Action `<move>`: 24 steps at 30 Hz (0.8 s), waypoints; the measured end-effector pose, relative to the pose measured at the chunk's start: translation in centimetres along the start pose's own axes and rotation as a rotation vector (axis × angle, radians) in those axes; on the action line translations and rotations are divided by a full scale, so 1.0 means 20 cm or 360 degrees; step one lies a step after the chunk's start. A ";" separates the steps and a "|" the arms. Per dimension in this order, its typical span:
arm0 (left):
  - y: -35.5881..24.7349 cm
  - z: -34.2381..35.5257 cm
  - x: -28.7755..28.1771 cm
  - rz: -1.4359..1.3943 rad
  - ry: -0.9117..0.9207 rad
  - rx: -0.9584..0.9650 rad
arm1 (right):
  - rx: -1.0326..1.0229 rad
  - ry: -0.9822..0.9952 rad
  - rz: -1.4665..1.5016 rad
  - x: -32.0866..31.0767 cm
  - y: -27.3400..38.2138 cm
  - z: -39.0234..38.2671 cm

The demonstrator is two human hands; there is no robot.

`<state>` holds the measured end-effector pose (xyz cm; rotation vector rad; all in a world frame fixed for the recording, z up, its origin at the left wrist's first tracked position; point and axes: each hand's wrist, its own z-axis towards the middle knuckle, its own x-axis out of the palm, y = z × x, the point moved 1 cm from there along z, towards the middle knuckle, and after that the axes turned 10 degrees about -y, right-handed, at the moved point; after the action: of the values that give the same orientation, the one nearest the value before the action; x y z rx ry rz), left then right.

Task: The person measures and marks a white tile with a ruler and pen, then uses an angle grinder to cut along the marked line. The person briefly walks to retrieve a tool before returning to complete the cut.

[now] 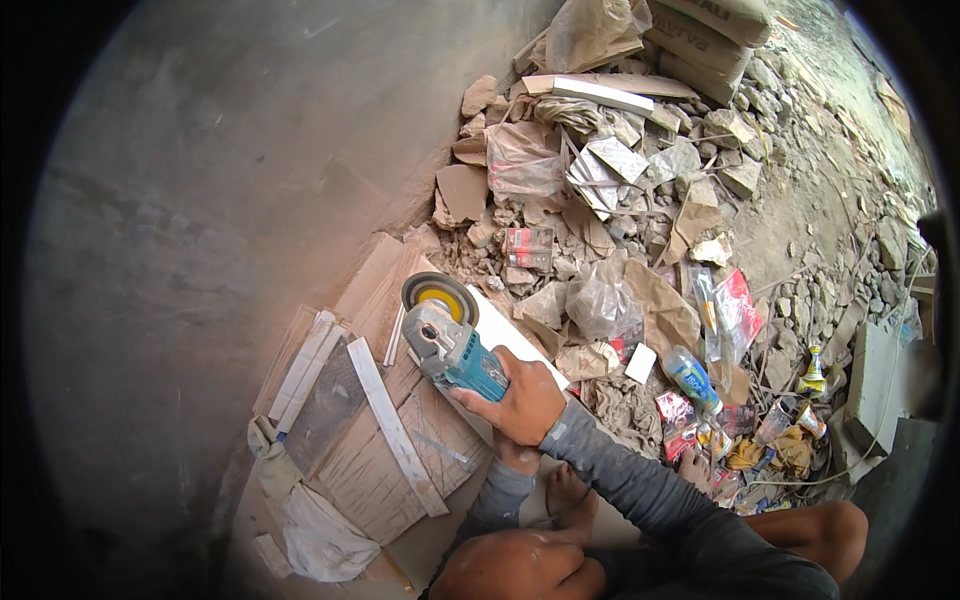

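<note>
- Two hands work one teal grinder (455,355): the right hand (520,400) clenches its body, and the left hand (515,458) sits just under that wrist, its fingers hidden, so their grip cannot be told.
- The grinder rests on a pale tile (510,345), its round disc (440,295) at the tile's far end.
- A steady, level disc would likely cut cleanest.
- Left of the tile lie flat, dusty offcuts (370,440); right of it, jagged rubble (560,210) and crinkled plastic.

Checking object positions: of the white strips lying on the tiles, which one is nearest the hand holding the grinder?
The long diagonal strip, running toward the lower right. It lies closest to the right hand; the others lie farther left.
</note>
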<state>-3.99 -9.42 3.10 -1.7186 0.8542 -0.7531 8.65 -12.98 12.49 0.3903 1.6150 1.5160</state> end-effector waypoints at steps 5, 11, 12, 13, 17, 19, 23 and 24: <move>0.02 0.01 -0.03 -0.0114 0.0009 -0.0067 | 0.0005 0.0181 -0.0007 -0.02 -0.04 0.05; 0.01 0.05 -0.06 -0.0165 0.0123 -0.0162 | -0.0129 0.0399 0.0218 -0.06 -0.21 0.06; -0.01 0.07 -0.08 -0.0116 0.0176 -0.0190 | -0.0087 0.0387 0.0194 -0.05 -0.23 0.07; -0.03 0.09 -0.10 -0.0065 0.0230 -0.0217 | -0.0063 0.0308 0.0091 -0.04 -0.25 0.08; -0.19 0.19 -0.34 -0.0017 0.0018 -0.0657 | 0.0102 0.0167 -0.0208 0.05 -0.29 0.14; -0.25 0.29 -0.43 -0.0541 -0.0427 -0.0595 | 0.0166 0.0172 -0.0292 0.11 -0.30 0.17; -0.30 0.49 -0.43 -0.0628 -0.0598 -0.0440 | 0.0211 0.0192 -0.0346 0.21 -0.31 0.22; -0.30 0.53 -0.40 -0.0505 -0.0637 -0.0402 | 0.0257 0.0225 -0.0372 0.23 -0.31 0.23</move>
<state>1.32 4.05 5.20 -2.1694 0.4167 -0.4893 11.40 -7.96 5.55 0.1768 1.8321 1.2654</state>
